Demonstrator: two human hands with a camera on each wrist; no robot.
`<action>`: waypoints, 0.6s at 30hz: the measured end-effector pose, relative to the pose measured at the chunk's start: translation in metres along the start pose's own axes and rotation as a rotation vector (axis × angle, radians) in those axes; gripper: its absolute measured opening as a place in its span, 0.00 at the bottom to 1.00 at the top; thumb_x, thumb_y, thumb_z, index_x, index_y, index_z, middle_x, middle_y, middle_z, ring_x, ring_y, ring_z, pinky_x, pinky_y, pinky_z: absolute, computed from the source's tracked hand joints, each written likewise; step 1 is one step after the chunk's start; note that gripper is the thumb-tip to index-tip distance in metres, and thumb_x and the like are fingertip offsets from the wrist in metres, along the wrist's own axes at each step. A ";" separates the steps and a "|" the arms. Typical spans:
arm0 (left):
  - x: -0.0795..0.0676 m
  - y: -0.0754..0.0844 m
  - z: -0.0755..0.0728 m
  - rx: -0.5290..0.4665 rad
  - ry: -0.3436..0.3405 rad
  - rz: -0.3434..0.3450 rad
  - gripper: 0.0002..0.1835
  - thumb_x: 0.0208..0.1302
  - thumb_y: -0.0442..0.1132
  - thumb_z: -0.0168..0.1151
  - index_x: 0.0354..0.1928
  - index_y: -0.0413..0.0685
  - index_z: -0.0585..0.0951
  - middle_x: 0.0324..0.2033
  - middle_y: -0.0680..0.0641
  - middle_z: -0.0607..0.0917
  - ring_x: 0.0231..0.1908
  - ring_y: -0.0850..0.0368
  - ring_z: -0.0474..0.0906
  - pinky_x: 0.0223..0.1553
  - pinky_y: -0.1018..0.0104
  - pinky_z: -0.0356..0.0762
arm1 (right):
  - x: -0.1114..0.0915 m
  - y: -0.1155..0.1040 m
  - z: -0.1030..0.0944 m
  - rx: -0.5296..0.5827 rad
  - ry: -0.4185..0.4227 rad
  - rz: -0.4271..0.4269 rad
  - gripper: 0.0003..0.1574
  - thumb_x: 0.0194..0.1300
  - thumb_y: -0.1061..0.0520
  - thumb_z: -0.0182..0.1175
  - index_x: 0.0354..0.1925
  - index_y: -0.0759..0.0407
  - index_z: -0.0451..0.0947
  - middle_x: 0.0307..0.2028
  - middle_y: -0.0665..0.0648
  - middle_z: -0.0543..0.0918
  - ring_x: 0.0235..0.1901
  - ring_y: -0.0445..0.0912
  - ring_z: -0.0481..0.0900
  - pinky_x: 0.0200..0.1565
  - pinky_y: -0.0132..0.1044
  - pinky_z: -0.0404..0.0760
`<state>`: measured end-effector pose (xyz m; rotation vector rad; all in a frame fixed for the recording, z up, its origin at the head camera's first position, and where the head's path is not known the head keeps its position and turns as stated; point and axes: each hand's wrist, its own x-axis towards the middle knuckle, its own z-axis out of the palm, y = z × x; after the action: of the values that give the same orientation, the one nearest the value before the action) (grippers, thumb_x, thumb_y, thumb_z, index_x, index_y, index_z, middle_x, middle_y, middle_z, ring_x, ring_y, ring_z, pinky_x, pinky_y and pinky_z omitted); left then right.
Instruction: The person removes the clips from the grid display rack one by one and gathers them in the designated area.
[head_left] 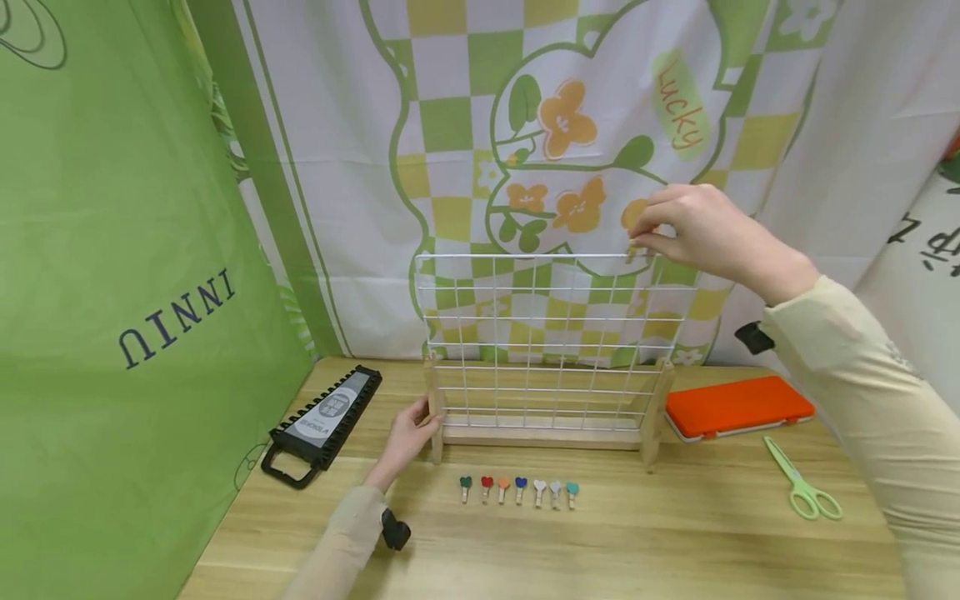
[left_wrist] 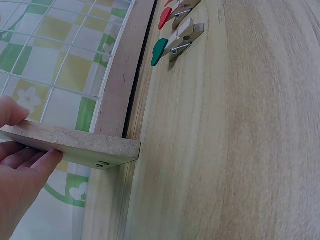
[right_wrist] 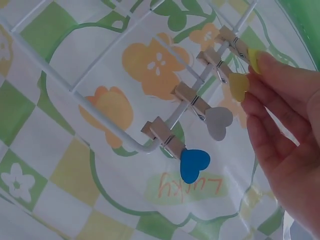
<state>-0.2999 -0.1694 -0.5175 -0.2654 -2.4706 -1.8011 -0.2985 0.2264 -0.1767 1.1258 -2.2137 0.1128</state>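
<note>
A white wire grid (head_left: pixel 555 317) stands upright in a wooden stand (head_left: pixel 656 417). My left hand (head_left: pixel 412 425) grips the stand's left wooden leg (left_wrist: pixel 75 142), thumb on one face and fingers on the other. At the grid's upper right, my right hand (head_left: pixel 697 225) pinches a yellow heart clothespin (right_wrist: pixel 254 60) whose wooden jaws are at the top wire. Beside it on that wire sit another yellow heart clothespin (right_wrist: pixel 238 86), a whitish one (right_wrist: pixel 218 123) and a blue one (right_wrist: pixel 194 165). In front of the stand, several heart clothespins lie in a row, from dark green (head_left: pixel 466 489) to teal (head_left: pixel 572 495).
On the wooden table (head_left: pixel 600 550), a black toothed rack with a handle (head_left: pixel 322 425) lies at left. An orange flat case (head_left: pixel 738 406) and light green scissors (head_left: pixel 802 483) lie at right. A patterned curtain (head_left: pixel 322 167) hangs behind the grid, a green one (head_left: pixel 112 250) at left.
</note>
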 end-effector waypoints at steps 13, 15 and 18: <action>0.001 0.000 0.000 -0.013 0.005 -0.003 0.32 0.67 0.31 0.60 0.70 0.30 0.64 0.65 0.28 0.72 0.66 0.33 0.70 0.67 0.45 0.71 | -0.021 -0.018 0.002 0.112 0.109 -0.018 0.13 0.46 0.72 0.74 0.31 0.61 0.85 0.28 0.53 0.85 0.27 0.43 0.79 0.29 0.17 0.72; 0.000 0.000 0.000 -0.016 0.003 -0.004 0.32 0.67 0.31 0.60 0.70 0.30 0.64 0.65 0.28 0.72 0.66 0.33 0.70 0.67 0.45 0.71 | -0.029 -0.022 0.010 0.133 0.100 -0.018 0.13 0.46 0.72 0.74 0.30 0.60 0.85 0.27 0.52 0.85 0.26 0.42 0.78 0.28 0.18 0.73; -0.001 0.000 0.001 -0.018 -0.001 -0.005 0.32 0.67 0.31 0.60 0.70 0.30 0.63 0.66 0.28 0.72 0.67 0.33 0.70 0.67 0.44 0.71 | -0.043 -0.030 0.025 0.179 0.081 -0.017 0.13 0.46 0.71 0.74 0.30 0.57 0.85 0.27 0.49 0.85 0.25 0.39 0.77 0.28 0.19 0.73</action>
<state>-0.2988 -0.1688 -0.5184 -0.2617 -2.4582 -1.8268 -0.2704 0.2292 -0.2272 1.2137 -2.1549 0.3492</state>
